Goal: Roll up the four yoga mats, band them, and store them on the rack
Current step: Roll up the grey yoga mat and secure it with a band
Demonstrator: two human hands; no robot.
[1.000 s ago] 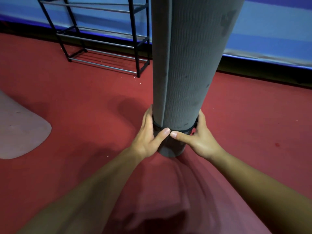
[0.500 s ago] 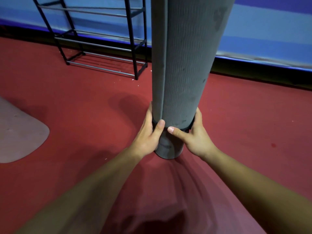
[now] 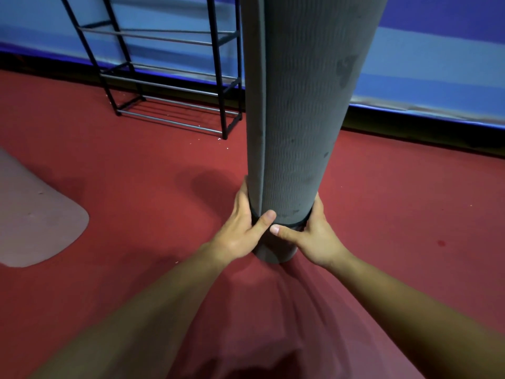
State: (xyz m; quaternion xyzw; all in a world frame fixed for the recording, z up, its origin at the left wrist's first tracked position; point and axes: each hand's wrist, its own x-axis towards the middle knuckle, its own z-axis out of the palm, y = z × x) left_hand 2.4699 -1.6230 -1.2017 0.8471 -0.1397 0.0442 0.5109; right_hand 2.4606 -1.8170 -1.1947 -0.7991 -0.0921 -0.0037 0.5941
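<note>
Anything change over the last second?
Barely. The thumb of the left hand crept up the mat, above that of the right hand. Both hands still grip the mat at the band near its lower end; mat stays upright on the floor; rack unmoved.

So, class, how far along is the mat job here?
Done: one grey mat is rolled, standing on end. In hand: the left hand and right hand grip it at the black band near its lower end. Left: putting it on the rack by the wall, and rolling the pinkish mat lying flat at the left.
</note>
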